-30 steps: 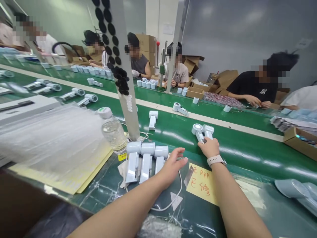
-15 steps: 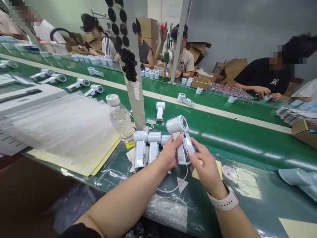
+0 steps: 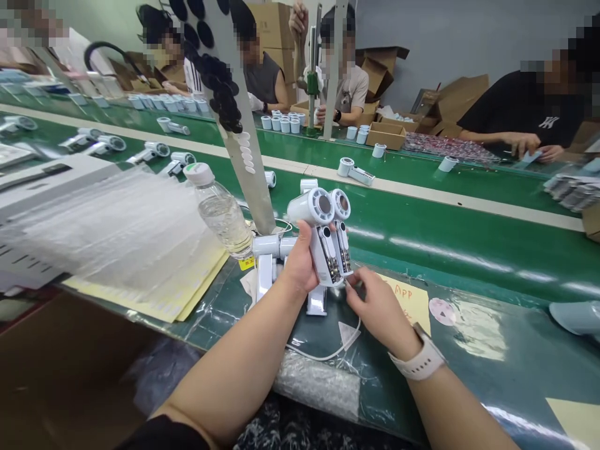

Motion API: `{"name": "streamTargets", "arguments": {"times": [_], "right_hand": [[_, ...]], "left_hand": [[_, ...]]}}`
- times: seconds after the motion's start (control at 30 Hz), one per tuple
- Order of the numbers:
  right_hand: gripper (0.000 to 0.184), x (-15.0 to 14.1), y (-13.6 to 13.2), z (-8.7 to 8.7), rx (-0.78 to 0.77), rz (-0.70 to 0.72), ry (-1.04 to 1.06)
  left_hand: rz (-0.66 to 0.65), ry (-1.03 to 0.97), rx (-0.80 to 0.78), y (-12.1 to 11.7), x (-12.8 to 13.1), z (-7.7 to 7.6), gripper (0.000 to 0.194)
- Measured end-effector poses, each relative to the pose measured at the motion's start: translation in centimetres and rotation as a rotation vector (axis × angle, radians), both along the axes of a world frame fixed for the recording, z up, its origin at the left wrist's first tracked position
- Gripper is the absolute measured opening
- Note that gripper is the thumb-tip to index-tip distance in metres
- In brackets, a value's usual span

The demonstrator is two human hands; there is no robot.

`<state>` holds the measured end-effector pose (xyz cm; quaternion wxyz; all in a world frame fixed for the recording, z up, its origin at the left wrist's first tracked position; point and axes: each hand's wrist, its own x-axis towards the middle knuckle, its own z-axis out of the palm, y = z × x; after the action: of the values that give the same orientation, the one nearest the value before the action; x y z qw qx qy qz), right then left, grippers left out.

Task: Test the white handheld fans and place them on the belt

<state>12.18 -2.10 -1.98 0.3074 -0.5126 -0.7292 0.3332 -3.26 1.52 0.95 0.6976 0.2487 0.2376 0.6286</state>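
The left hand (image 3: 297,269) curls round two pale-blue, round-headed plastic devices (image 3: 319,259), above the near green desk (image 3: 529,369). The right hand (image 3: 379,309), nearly closed, seems to pinch a thin white cable (image 3: 328,358) at their lower ends — work needing steadiness. Both handles are open-fronted — circuitry shows.

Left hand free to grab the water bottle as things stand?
Probably not: the left hand is full with two pale blue units, and other units lie between it and the bottle.
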Motion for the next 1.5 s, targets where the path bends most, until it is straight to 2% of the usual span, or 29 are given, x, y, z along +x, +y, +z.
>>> {"name": "streamTargets", "arguments": {"times": [0.1,0.2,0.33,0.47,0.57,0.7,0.8,0.97,1.07,1.23,1.4,1.5], "right_hand": [[0.021,0.8,-0.3,1.1,-0.384,0.1,0.36],[0.034,0.6,-0.4,1.5,-0.521,0.161,0.545],[0.038,-0.6,-1.1,1.5,-0.448,0.12,0.587],[0.044,-1.4,-1.9,1.5,-0.368,0.138,0.588],[0.046,-2.0,-2.5,1.4,-0.325,0.078,0.6],[0.044,-2.9,-3.2,0.7,-0.374,0.0,0.685],[0.042,-3.0,-3.4,0.6,-0.373,0.024,0.682],[0.037,-2.2,-3.0,1.4,-0.155,0.1,0.583],[0.035,-2.0,-2.8,1.4,-0.081,0.079,0.586],[0.038,-2.0,-2.1,0.9,-0.194,-0.016,0.605],[0.045,-1.7,-1.9,1.0,-0.312,0.037,0.658],[0.045,-1.7,-1.9,1.1,-0.367,0.048,0.704]], "left_hand": [[0.017,-0.035,0.03,0.1,-0.2,0.1,0.072],[0.025,-0.031,0.042,0.1,-0.2,0.3,0.073],[0.04,-0.009,0.066,0.0,-0.1,0.5,0.068],[0.049,0.022,0.085,0.1,0.1,0.5,0.069],[0.042,0.048,0.09,0.2,0.1,0.4,0.071],[0.085,0.093,0.132,0.0,0.1,0.3,0.071],[0.104,0.101,0.154,-0.2,0.2,0.3,0.07],[0.079,-0.007,0.084,-0.1,0.4,0.3,0.069],[0.081,-0.078,0.037,0.2,0.2,0.3,0.068],[0.085,-0.019,0.075,0.0,-0.1,0.8,0.068],[0.089,0.047,0.141,-0.3,-0.1,1.0,0.069],[0.095,0.084,0.125,-0.3,-0.1,0.9,0.071]]}}
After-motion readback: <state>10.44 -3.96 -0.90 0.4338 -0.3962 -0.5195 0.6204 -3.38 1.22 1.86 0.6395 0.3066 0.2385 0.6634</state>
